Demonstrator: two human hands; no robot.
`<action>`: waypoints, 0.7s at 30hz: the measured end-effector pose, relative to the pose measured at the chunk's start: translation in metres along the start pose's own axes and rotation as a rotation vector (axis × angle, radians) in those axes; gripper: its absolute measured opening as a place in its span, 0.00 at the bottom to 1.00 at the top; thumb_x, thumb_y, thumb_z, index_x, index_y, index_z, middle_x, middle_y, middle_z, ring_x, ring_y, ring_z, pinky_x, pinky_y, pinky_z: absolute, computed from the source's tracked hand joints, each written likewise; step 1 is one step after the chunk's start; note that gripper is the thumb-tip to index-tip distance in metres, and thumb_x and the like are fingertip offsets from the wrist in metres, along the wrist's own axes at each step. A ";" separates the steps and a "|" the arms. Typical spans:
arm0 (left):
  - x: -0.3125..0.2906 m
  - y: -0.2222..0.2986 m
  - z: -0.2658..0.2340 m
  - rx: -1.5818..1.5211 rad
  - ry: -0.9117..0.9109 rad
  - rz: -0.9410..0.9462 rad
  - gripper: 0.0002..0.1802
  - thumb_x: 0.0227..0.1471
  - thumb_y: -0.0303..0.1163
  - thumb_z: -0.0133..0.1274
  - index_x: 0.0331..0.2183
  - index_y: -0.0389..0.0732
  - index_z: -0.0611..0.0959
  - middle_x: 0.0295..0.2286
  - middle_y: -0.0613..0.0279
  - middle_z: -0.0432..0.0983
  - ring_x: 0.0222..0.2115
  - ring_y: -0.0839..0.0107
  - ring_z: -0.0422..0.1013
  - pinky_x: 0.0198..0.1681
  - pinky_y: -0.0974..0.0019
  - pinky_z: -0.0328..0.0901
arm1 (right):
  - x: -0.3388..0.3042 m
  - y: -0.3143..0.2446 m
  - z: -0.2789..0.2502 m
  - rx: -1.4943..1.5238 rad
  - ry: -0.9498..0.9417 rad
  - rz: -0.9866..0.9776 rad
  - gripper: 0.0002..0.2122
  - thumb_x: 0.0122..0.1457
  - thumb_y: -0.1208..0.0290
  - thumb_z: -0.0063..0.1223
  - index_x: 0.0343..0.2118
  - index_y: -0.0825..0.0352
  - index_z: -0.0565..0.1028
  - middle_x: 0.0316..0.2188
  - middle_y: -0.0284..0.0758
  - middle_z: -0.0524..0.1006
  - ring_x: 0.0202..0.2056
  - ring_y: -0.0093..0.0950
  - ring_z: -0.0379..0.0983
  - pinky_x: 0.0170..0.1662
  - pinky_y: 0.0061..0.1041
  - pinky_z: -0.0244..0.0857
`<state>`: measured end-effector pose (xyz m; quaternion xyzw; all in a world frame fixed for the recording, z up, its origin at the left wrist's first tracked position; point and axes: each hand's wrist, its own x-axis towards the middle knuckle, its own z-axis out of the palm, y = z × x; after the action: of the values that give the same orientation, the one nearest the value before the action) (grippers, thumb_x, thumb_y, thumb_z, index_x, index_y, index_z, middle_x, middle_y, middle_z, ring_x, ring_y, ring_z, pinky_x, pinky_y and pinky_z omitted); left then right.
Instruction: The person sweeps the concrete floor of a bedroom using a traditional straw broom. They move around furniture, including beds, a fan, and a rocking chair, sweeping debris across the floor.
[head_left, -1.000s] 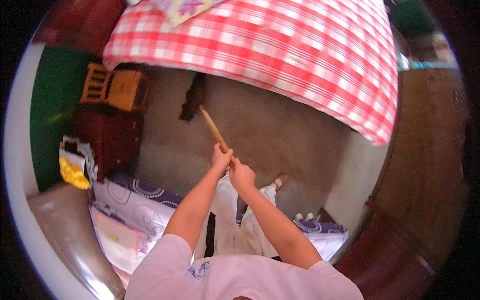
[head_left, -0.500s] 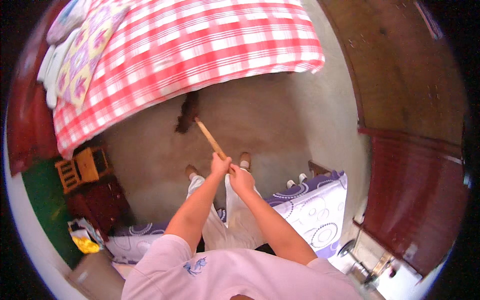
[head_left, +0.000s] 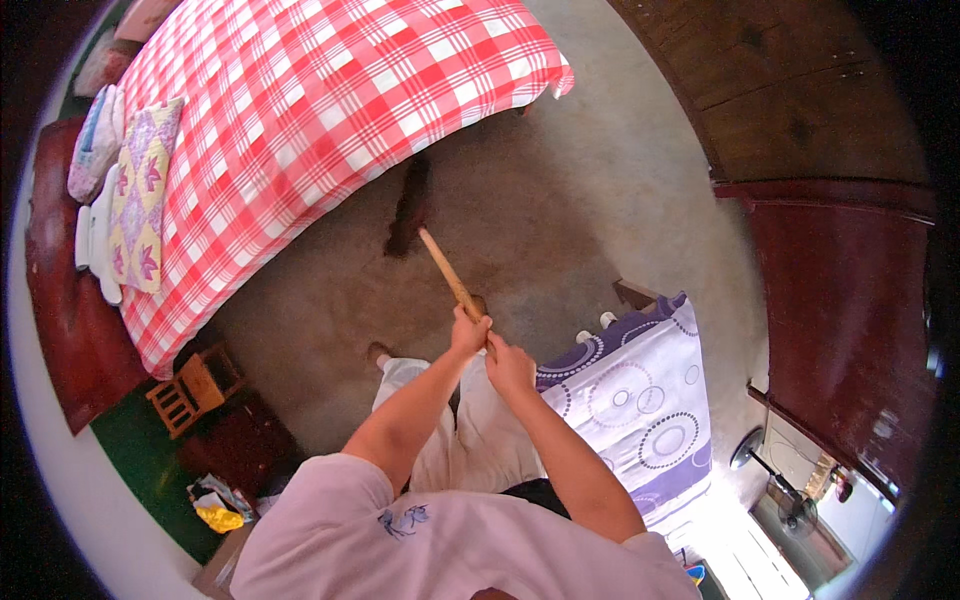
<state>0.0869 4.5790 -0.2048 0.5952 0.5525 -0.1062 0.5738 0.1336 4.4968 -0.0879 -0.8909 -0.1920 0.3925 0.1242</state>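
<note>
Both hands are closed around the light wooden handle of a broom (head_left: 446, 268). My left hand (head_left: 469, 331) grips farther down the stick, toward the head. Just behind it, close to my body, my right hand (head_left: 512, 366) wraps the upper end. The broom's dark brown head (head_left: 407, 210) rests on the brown floor (head_left: 540, 220), its far end by the lower edge of a bed (head_left: 330, 120) with a red-and-white checked cover. A brown shoe (head_left: 377, 352) shows on my left foot; my left hand partly hides the other.
A small wooden chair (head_left: 195, 392) stands at the left. Near my right side is a surface draped with a purple-and-white cloth (head_left: 640, 400), with white shoes (head_left: 607, 320) beyond it. Dark red furniture (head_left: 840, 330) lines the right; a fan (head_left: 765, 460) is at lower right.
My view has turned, so the bed sits farther left and more tilted. The broom head appears slightly farther right, still on the floor. Both hands keep their hold on the handle.
</note>
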 end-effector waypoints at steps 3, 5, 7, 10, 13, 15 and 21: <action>0.043 -0.043 0.011 0.083 -0.026 -0.026 0.38 0.37 0.38 0.54 0.48 0.34 0.56 0.37 0.41 0.68 0.38 0.52 0.68 0.40 0.60 0.62 | 0.008 -0.001 0.006 0.050 0.010 -0.013 0.16 0.47 0.65 0.47 0.42 0.54 0.70 0.26 0.43 0.74 0.30 0.41 0.71 0.33 0.38 0.64; 0.053 -0.058 0.032 0.116 -0.061 -0.001 0.39 0.36 0.39 0.55 0.47 0.34 0.57 0.37 0.41 0.69 0.38 0.51 0.68 0.40 0.59 0.62 | 0.008 0.010 0.000 0.044 0.009 0.056 0.16 0.48 0.65 0.47 0.42 0.54 0.70 0.27 0.43 0.74 0.31 0.41 0.71 0.34 0.38 0.64; 0.022 -0.020 0.056 0.176 -0.058 0.044 0.39 0.35 0.40 0.55 0.47 0.35 0.57 0.36 0.41 0.69 0.37 0.50 0.68 0.39 0.59 0.62 | 0.004 0.037 -0.003 0.062 0.049 0.148 0.15 0.48 0.64 0.47 0.42 0.55 0.70 0.28 0.43 0.74 0.31 0.42 0.71 0.34 0.38 0.64; -0.003 0.008 0.085 0.194 -0.158 0.119 0.39 0.34 0.41 0.55 0.47 0.36 0.58 0.35 0.40 0.70 0.36 0.51 0.69 0.38 0.58 0.63 | -0.011 0.055 -0.020 0.102 0.114 0.236 0.16 0.49 0.64 0.46 0.42 0.56 0.69 0.28 0.44 0.74 0.31 0.43 0.71 0.34 0.39 0.64; -0.017 0.032 0.110 0.221 -0.295 0.158 0.40 0.35 0.42 0.54 0.48 0.35 0.57 0.35 0.41 0.70 0.36 0.51 0.69 0.38 0.58 0.63 | -0.022 0.069 -0.036 0.081 0.143 0.282 0.17 0.49 0.65 0.46 0.44 0.58 0.67 0.28 0.45 0.74 0.30 0.44 0.71 0.33 0.41 0.63; -0.024 0.037 0.118 0.168 -0.338 0.177 0.40 0.35 0.42 0.54 0.48 0.35 0.56 0.35 0.41 0.70 0.36 0.51 0.69 0.38 0.58 0.62 | -0.027 0.074 -0.045 0.064 0.160 0.249 0.17 0.49 0.65 0.46 0.45 0.59 0.67 0.27 0.46 0.74 0.30 0.44 0.71 0.33 0.41 0.63; -0.053 0.003 0.094 -0.188 -0.138 0.131 0.41 0.36 0.40 0.53 0.49 0.36 0.53 0.36 0.42 0.69 0.36 0.51 0.68 0.39 0.60 0.62 | -0.058 0.054 -0.059 -0.184 0.028 -0.018 0.20 0.46 0.66 0.48 0.46 0.57 0.67 0.22 0.45 0.73 0.27 0.43 0.70 0.31 0.40 0.63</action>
<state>0.1180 4.4763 -0.1931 0.5648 0.4792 -0.0570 0.6694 0.1547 4.4189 -0.0315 -0.9022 -0.2337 0.3594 0.0480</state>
